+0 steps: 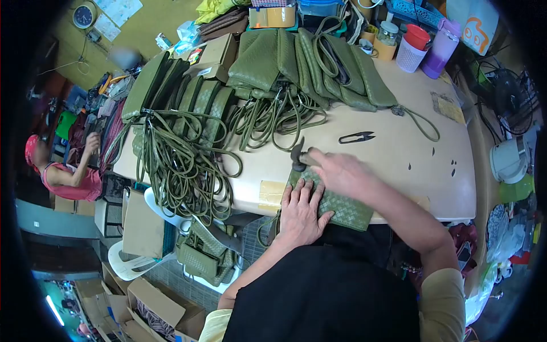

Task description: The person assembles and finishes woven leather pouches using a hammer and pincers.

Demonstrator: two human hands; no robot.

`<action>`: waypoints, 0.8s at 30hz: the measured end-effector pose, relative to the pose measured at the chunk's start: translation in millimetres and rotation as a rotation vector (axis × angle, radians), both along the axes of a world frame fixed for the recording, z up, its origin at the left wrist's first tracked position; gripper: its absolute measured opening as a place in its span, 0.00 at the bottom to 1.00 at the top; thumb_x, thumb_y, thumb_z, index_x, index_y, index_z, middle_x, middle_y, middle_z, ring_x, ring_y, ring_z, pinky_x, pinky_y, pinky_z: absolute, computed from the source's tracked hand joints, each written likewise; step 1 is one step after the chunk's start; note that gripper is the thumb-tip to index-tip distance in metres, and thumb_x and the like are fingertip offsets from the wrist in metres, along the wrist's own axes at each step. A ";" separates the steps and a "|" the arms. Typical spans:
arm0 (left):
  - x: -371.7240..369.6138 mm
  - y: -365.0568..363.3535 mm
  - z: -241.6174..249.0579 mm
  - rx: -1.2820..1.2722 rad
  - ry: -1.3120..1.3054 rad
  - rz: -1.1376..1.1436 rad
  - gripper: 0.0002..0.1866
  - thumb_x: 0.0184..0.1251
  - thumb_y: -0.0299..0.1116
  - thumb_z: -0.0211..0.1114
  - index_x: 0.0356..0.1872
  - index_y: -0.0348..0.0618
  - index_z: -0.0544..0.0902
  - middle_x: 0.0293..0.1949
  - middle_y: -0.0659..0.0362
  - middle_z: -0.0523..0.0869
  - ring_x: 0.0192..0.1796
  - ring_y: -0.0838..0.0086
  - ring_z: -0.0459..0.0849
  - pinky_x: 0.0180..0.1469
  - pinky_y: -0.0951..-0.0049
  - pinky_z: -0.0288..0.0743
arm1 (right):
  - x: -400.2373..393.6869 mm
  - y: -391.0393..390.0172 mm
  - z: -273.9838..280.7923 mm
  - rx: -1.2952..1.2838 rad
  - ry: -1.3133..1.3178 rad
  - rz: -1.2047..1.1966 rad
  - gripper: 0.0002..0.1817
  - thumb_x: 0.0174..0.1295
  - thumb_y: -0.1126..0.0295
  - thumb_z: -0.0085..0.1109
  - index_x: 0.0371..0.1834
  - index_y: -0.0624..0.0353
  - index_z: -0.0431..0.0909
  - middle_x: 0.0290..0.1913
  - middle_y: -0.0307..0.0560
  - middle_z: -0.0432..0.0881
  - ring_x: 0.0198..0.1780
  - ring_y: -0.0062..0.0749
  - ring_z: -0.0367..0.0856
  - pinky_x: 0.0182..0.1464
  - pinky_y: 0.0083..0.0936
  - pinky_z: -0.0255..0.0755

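A green woven-pattern pouch (347, 210) lies at the table's front edge. My left hand (302, 212) rests flat on its left part, fingers stretched forward and thumb out to the side. Closed round the handle of a hammer (297, 155) is my right hand (341, 175), slightly blurred. The hammer's dark head is over the pouch's far left corner, just beyond my left fingertips. A patch of tan tape (273, 195) sits on the table left of the pouch. Black thread snips (356, 137) lie further back on the right.
Stacked green pouches (256, 62) and a heap of green cord straps (182, 165) cover the table's back and left. A purple bottle (441, 48) and a red-topped cup (414, 48) stand at the back right. Another person (71, 176) is at the left.
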State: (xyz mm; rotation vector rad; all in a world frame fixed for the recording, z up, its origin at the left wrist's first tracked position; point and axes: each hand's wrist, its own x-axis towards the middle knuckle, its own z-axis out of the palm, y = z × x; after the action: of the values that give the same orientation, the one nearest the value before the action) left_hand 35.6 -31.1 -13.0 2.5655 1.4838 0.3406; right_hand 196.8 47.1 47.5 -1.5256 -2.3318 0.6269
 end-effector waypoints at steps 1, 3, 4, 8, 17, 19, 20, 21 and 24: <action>2.8 0.9 0.5 0.012 -0.021 0.005 0.36 0.64 0.57 0.58 0.67 0.43 0.68 0.62 0.47 0.70 0.69 0.53 0.63 0.72 0.50 0.48 | 2.8 8.2 8.7 -0.108 -0.131 0.043 0.18 0.67 0.62 0.53 0.58 0.53 0.69 0.40 0.60 0.82 0.40 0.60 0.81 0.41 0.51 0.74; 5.3 -0.8 1.5 0.008 -0.020 0.016 0.36 0.64 0.56 0.58 0.67 0.43 0.68 0.62 0.48 0.70 0.69 0.53 0.63 0.72 0.50 0.48 | -0.6 11.1 21.6 -0.041 -0.224 0.063 0.18 0.66 0.62 0.54 0.56 0.54 0.68 0.33 0.57 0.82 0.38 0.59 0.82 0.39 0.50 0.74; 4.3 1.1 1.8 0.008 -0.012 0.013 0.36 0.64 0.56 0.57 0.68 0.44 0.68 0.62 0.48 0.70 0.69 0.53 0.63 0.72 0.51 0.48 | -3.5 10.8 20.5 0.065 -0.124 0.022 0.17 0.66 0.62 0.54 0.55 0.54 0.68 0.32 0.57 0.82 0.37 0.58 0.82 0.38 0.49 0.75; 1.6 -1.1 -0.9 -0.015 0.019 0.009 0.37 0.64 0.56 0.57 0.69 0.44 0.67 0.63 0.48 0.70 0.69 0.53 0.63 0.72 0.50 0.48 | -5.5 6.1 -17.8 -0.014 -0.087 0.109 0.17 0.67 0.61 0.53 0.55 0.54 0.67 0.33 0.57 0.81 0.37 0.57 0.83 0.38 0.47 0.76; 6.6 2.6 4.2 -0.002 -0.005 0.008 0.36 0.63 0.55 0.59 0.68 0.45 0.68 0.63 0.47 0.70 0.69 0.52 0.63 0.71 0.50 0.49 | 24.0 -10.4 4.7 0.031 -0.156 -0.048 0.15 0.67 0.61 0.53 0.53 0.52 0.68 0.33 0.59 0.82 0.37 0.58 0.83 0.40 0.50 0.75; 5.7 2.5 6.5 -0.029 -0.010 0.016 0.36 0.62 0.55 0.60 0.68 0.45 0.67 0.63 0.47 0.70 0.69 0.52 0.63 0.71 0.51 0.50 | 38.0 -10.3 12.7 0.023 -0.229 -0.124 0.16 0.66 0.61 0.54 0.54 0.52 0.68 0.32 0.58 0.82 0.37 0.59 0.82 0.41 0.51 0.74; 5.1 5.2 7.2 -0.026 -0.008 -0.002 0.36 0.62 0.55 0.60 0.68 0.45 0.67 0.63 0.47 0.70 0.69 0.52 0.63 0.71 0.51 0.50 | 42.9 -17.0 15.5 0.092 -0.114 -0.169 0.16 0.66 0.61 0.54 0.53 0.52 0.68 0.33 0.59 0.82 0.37 0.59 0.82 0.40 0.50 0.74; 5.2 6.2 7.4 -0.017 -0.012 -0.001 0.36 0.62 0.55 0.60 0.68 0.45 0.68 0.64 0.48 0.70 0.69 0.52 0.64 0.70 0.51 0.51 | 45.6 -25.7 11.7 0.089 -0.116 -0.182 0.16 0.66 0.61 0.54 0.53 0.52 0.68 0.33 0.59 0.82 0.37 0.59 0.82 0.40 0.50 0.74; 6.5 3.7 8.7 -0.006 -0.014 0.010 0.36 0.61 0.54 0.61 0.67 0.44 0.68 0.68 0.49 0.67 0.68 0.51 0.65 0.69 0.52 0.54 | 50.7 -42.6 -2.4 -0.026 -0.072 -0.122 0.16 0.66 0.63 0.55 0.53 0.55 0.68 0.33 0.59 0.82 0.38 0.60 0.82 0.40 0.50 0.74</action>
State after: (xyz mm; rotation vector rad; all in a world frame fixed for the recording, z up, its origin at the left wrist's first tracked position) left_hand 42.1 -27.4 -4.3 2.5469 1.4914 0.3537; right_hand 247.4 4.5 45.0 -1.7135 -2.2688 0.5840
